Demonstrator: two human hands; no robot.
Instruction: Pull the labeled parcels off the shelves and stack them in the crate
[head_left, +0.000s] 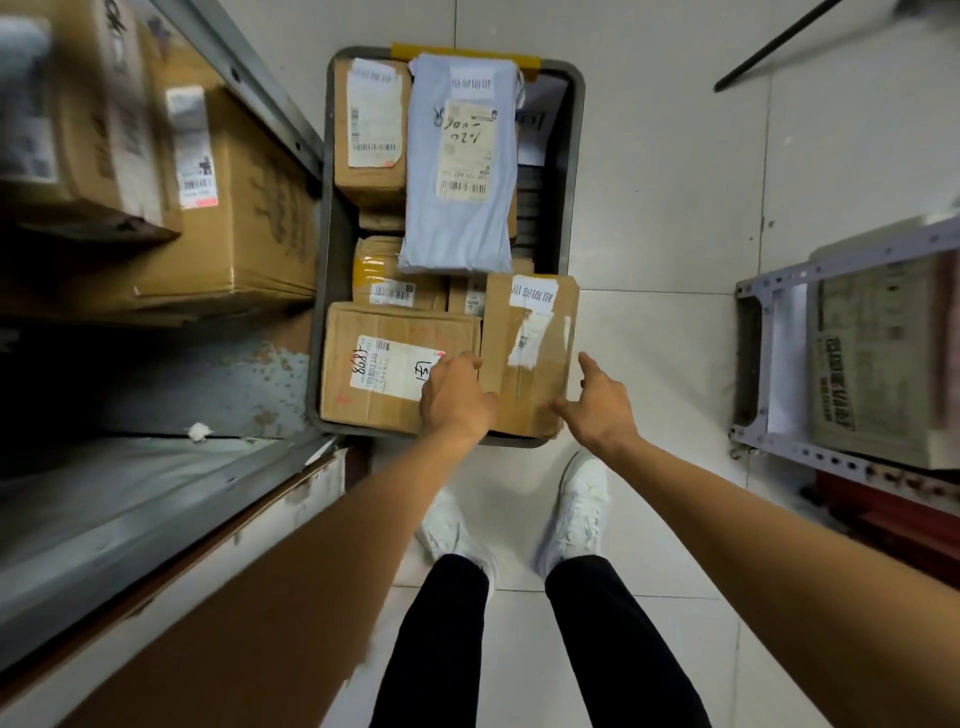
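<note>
Crate (573, 156) ahead of the hands looks nearly full: taped cardboard parcel (530, 364) sits between them in its near end, right hand (597, 402) spread, thumb touching its edge, left hand (456, 397) on the opposite edge, grip unclear; labelled boxes (234, 208) still on the shelf (260, 88) out past the left hand

Red pen on the white label (384, 371) of the flat brown cardboard box (395, 325), near left in the grey plastic crate (571, 156): roughly 868, then an unclear mark, with a black handwritten character beside it. The pale blue plastic mailer bag (457, 228) carries a cream barcode label (466, 150) with dark scrawl I can't make out. The other printed stickers are too blurred to read.
</note>
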